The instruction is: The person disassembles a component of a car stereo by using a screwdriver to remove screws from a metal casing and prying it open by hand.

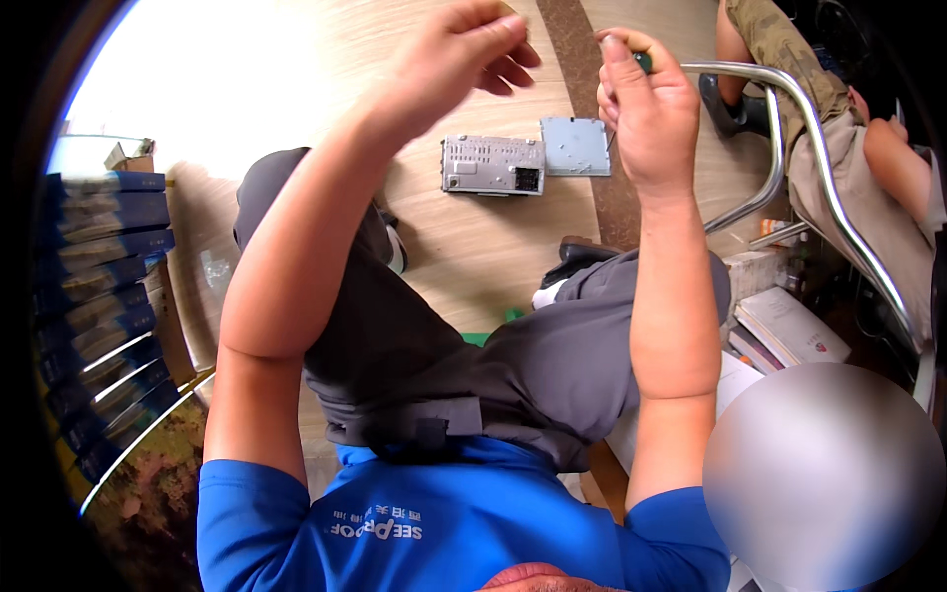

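Observation:
A silver metal car stereo (488, 165) lies on the floor in front of me, with vent slots and a black socket at its right corner. Touching or nearly touching its right side is a flat grey metal cover plate (575, 148). My left hand (472, 47) is raised beyond the stereo, thumb and forefinger pinched, the other fingers loosely bent; anything in the pinch is hidden. Above the plate's right edge, my right hand (649, 113) is closed round a screwdriver (643, 62). Only its dark green handle end and a bit of thin shaft show.
Blue boxes (109, 257) are stacked at the left. A bent chrome tube frame (809, 109) stands at the right, with another person (868, 168) behind it. White boxes (789, 326) lie beside my right knee. A dark brown strip (617, 212) crosses the floor.

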Demonstrator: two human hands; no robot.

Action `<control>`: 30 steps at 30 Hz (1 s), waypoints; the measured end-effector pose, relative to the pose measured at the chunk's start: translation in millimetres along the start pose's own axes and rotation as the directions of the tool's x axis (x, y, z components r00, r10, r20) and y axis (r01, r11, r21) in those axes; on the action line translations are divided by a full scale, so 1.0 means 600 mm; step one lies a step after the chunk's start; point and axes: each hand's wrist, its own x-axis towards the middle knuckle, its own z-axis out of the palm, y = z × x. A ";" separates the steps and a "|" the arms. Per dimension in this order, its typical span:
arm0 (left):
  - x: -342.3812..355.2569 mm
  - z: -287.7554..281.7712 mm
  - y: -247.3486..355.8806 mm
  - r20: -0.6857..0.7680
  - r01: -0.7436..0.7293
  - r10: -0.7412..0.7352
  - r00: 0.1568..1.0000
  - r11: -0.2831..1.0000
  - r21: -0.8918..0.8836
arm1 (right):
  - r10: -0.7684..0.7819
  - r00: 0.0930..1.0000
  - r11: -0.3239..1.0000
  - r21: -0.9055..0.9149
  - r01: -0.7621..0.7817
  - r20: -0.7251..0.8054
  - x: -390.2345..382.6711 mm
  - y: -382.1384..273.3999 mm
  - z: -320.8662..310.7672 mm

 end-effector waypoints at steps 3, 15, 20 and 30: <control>0.011 0.048 0.004 0.025 0.081 -0.082 0.996 0.996 0.020 | -0.191 0.982 0.954 -0.237 0.184 -0.008 0.008 0.016 0.005; 0.061 0.082 -0.011 0.096 0.165 -0.160 0.982 0.985 -0.046 | -0.256 0.959 0.912 -0.357 0.199 -0.119 0.018 0.036 -0.023; 0.070 0.085 -0.024 0.121 0.199 -0.193 0.974 0.980 -0.032 | -0.213 0.966 0.910 -0.391 0.142 -0.144 0.018 0.043 -0.020; 0.073 0.081 -0.022 0.035 0.294 -0.294 0.955 0.956 -0.014 | -0.308 0.947 0.648 -0.749 0.140 -0.089 0.037 0.080 -0.026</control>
